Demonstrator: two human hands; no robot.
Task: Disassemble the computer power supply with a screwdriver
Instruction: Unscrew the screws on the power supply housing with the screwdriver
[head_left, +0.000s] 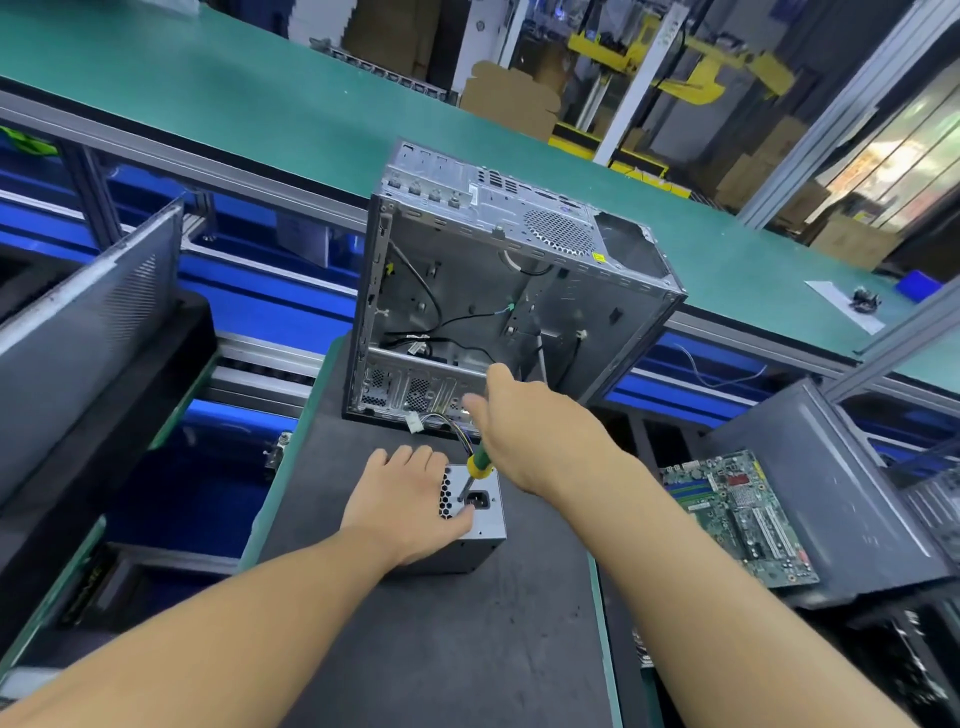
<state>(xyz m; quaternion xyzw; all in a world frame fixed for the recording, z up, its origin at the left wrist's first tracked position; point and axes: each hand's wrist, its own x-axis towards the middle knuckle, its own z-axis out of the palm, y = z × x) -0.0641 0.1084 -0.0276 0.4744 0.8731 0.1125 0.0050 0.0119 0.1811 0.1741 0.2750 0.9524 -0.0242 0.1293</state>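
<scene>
Bench (441, 649) with a dark mat, seen from the head camera looking down over two bare forearms.

At the far end of the mat stands an open computer case (519, 291), a bare grey metal shell with its side off. Inside it hang loose black cables (441, 322), and nothing else shows in it. Far right, on the green conveyor belt (260, 104), sits a small blue bin (917, 285); its contents cannot be seen.

The power supply (488, 519) lies on the mat just near of the case, between the hands. It is a grey metal box with a honeycomb vent and a black socket (479, 500) on its upper face. Coloured wires (457, 428) run from it toward the case.

The left hand (405, 504) lies on the box, its fingers (410, 457) bent over the far left edge and the thumb pressed beside the socket. The right hand (530, 431) has its fingers (475, 402) wrapped round the green and yellow handle of a screwdriver (478, 462), whose tip meets the box just left of the socket.

To the right lies a green motherboard (743, 519).
</scene>
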